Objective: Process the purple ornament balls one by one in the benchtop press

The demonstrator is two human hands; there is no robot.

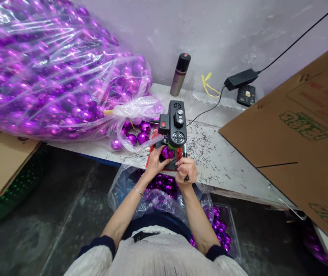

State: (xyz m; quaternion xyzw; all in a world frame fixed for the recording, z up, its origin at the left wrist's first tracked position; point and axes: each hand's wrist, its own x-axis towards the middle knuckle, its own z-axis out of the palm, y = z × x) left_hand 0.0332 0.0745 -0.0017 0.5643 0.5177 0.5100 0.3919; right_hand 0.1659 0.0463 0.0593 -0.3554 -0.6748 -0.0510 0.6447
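A small black benchtop machine (174, 124) with a red switch stands on a red mat at the front of the white table (233, 168). Under its head sits a shiny purple ball (167, 152). My left hand (156, 163) holds that ball in place with curled fingers. To the right, my right hand (186, 170) is closed round the machine's black lever handle at the table's front edge.
A huge clear bag of purple balls (46, 73) fills the table's left, with loose balls (136, 134) at its mouth. A smaller bag of balls (164, 189) lies in my lap. A spray can (180, 74), power adapter (240, 79) and cardboard sheet (302, 134) stand behind and right.
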